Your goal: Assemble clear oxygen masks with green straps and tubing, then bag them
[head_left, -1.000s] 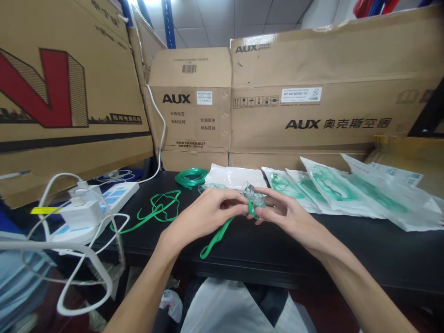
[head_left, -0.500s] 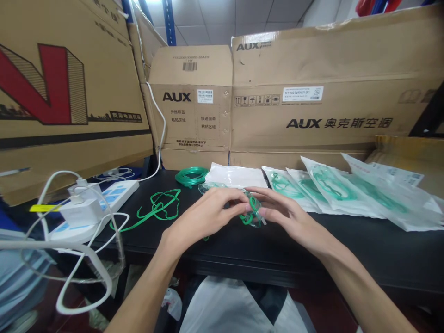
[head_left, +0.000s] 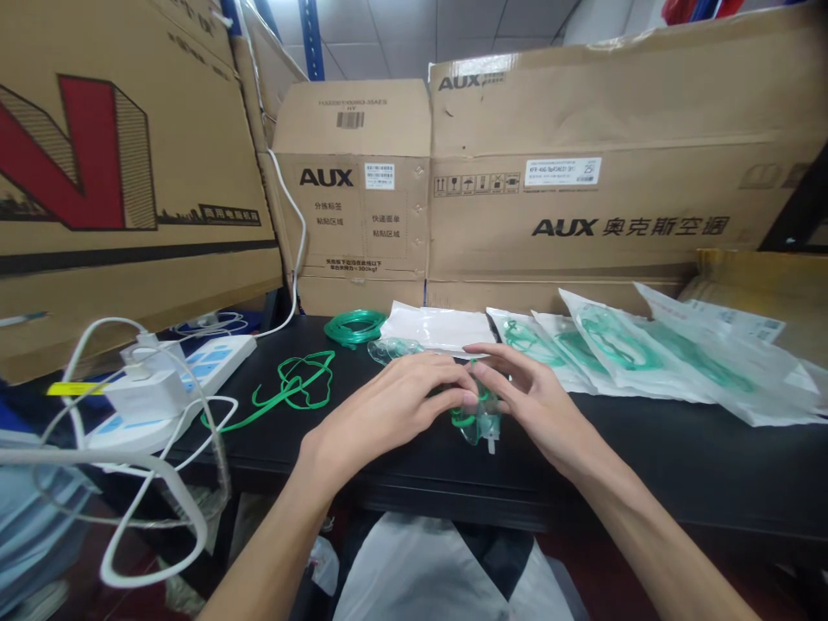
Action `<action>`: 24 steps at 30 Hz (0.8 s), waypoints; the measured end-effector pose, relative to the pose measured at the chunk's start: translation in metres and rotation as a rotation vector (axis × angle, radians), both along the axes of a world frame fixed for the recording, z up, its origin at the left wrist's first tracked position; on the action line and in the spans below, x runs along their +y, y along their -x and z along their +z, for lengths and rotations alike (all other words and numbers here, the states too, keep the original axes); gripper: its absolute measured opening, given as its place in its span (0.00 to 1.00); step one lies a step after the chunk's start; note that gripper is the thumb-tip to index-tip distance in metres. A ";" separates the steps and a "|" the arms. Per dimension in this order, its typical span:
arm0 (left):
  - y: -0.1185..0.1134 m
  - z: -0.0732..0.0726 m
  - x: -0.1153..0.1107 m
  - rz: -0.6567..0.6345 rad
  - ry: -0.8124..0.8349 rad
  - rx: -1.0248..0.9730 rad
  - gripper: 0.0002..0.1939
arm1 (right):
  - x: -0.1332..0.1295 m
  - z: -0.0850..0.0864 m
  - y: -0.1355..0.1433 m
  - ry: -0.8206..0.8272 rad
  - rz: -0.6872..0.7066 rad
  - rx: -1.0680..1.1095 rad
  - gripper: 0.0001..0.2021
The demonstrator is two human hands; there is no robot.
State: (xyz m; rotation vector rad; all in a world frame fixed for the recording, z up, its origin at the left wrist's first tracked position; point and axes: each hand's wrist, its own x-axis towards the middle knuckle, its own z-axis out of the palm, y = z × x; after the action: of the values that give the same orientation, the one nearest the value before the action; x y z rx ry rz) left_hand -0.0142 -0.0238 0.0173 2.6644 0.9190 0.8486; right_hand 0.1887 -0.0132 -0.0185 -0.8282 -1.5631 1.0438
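Note:
Between my two hands, near the table's front edge, is a clear greenish plastic oxygen mask (head_left: 488,424) with a green strap looped on it and a pale nozzle pointing down. My left hand (head_left: 414,392) pinches it from the left with thumb and fingers. From the other side my right hand (head_left: 534,392) grips its upper part with thumb and fingertips. Fingers hide much of the mask. Just beyond my left hand lies another clear plastic piece (head_left: 393,348), partly covered. A coil of green tubing (head_left: 354,328) rests behind it, beside a white packet (head_left: 443,328).
Loose green straps (head_left: 301,384) lie on the black table (head_left: 614,457) at left. Several packed pouches (head_left: 614,345) line the right back. A white power strip (head_left: 213,366) with cables stands left. Cardboard boxes (head_left: 362,198) wall off the back.
The mask has turned so its nozzle points down toward me. My right fingers have shifted up and over it. Both hands still hold it.

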 end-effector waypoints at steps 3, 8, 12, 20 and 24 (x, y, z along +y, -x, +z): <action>-0.002 0.002 -0.002 0.019 -0.005 -0.018 0.10 | 0.002 -0.002 0.002 0.043 -0.049 0.054 0.16; 0.000 0.003 -0.001 0.090 -0.075 -0.033 0.11 | 0.001 0.001 0.002 0.195 0.030 0.245 0.16; 0.001 0.002 0.003 0.118 -0.127 -0.052 0.10 | -0.006 0.005 0.004 0.285 0.140 0.243 0.24; -0.004 0.000 0.003 0.107 -0.100 -0.028 0.07 | -0.014 0.007 0.000 0.220 0.154 -0.017 0.39; -0.010 -0.003 0.001 0.117 -0.083 -0.007 0.07 | -0.005 -0.005 0.000 -0.053 -0.057 -0.242 0.35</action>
State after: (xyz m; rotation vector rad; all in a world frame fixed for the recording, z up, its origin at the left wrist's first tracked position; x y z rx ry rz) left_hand -0.0047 -0.0231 0.0142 2.6975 1.0692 0.9408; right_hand 0.1883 -0.0178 -0.0233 -0.9854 -1.7513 0.8817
